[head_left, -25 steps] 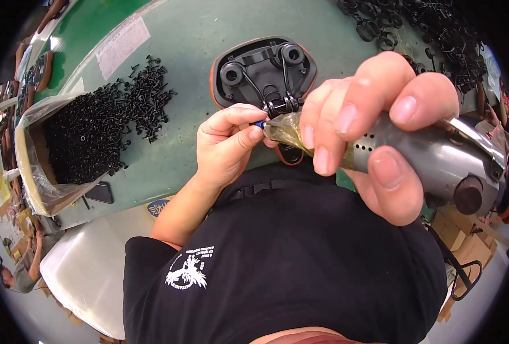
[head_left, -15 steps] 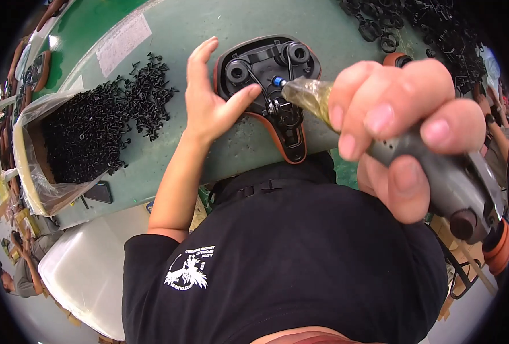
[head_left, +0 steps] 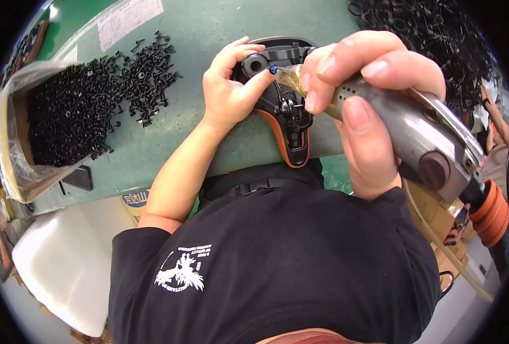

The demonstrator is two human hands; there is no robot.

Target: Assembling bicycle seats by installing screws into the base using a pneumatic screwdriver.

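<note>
A bicycle saddle (head_left: 296,137) lies upside down on the green table, its black underside facing up and its brown-orange edge showing. My left hand (head_left: 228,89) is closed over the saddle's left edge, fingers curled at the rim and thumb across the underside. Wrapped around a grey metal power screwdriver (head_left: 389,117), my right hand (head_left: 375,66) holds it slanted above the saddle. Its blue tip (head_left: 274,69) points toward the underside, right beside my left thumb. Whether the tip touches anything I cannot tell. The screwdriver's body and my fingers hide the saddle's right side.
A plastic-lined box (head_left: 8,132) of black screws stands on the left, with a loose pile of screws (head_left: 148,80) beside it. Black parts (head_left: 432,28) are heaped at the far right. A white seat (head_left: 59,264) stands lower left; a pale hose (head_left: 424,221) hangs at right.
My left hand has gone from spread fingers to curling over the saddle's edge. The screwdriver and my right hand have shifted left and up in the picture, the tip now near my thumb.
</note>
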